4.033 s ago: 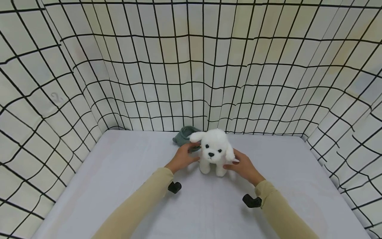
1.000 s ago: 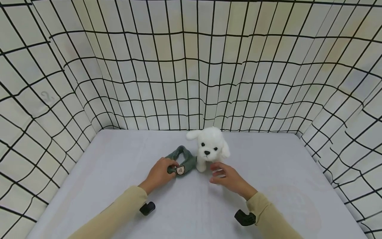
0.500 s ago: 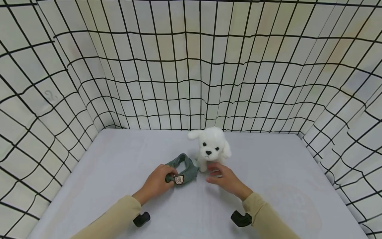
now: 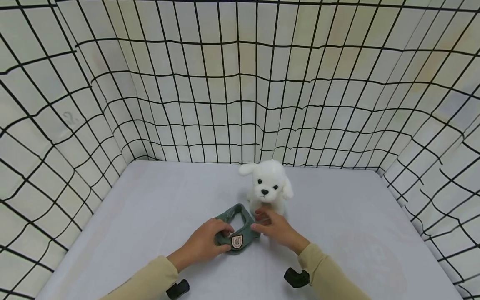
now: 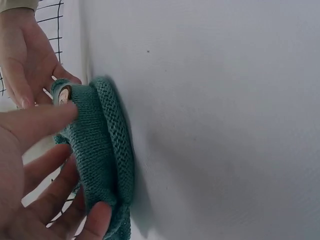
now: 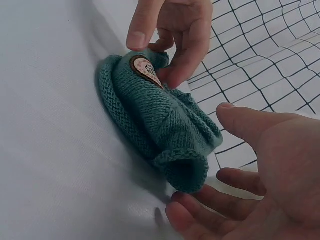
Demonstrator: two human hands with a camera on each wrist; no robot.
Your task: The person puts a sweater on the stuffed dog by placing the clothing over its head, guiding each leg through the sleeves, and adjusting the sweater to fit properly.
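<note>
A small green knitted sweater [image 4: 247, 241] with a badge lies on the white surface in front of the white plush dog [image 4: 268, 183]. My left hand [image 4: 208, 239] holds its left side, with thumb outside near the badge and fingertips at the neck-like opening. My right hand [image 4: 277, 229] is at its right end, between the sweater and the dog's front legs. In the right wrist view, that hand's fingers [image 6: 220, 205] are spread below the sweater's open tube end [image 6: 187, 172]. The knit's rolled edge [image 5: 117, 135] rests along the surface in the left wrist view.
The dog stands upright facing me, one ear stuck out sideways. White walls with a black grid [image 4: 247, 91] enclose the back and sides of the white tabletop [image 4: 337, 233]. Black wrist camera mounts [image 4: 296, 278] hang beneath both sleeves.
Earlier both hands were at the dog with the sweater behind it. The sweater has since come forward, drawn by my left hand. My right hand has moved from the dog's side to the sweater's right end.
</note>
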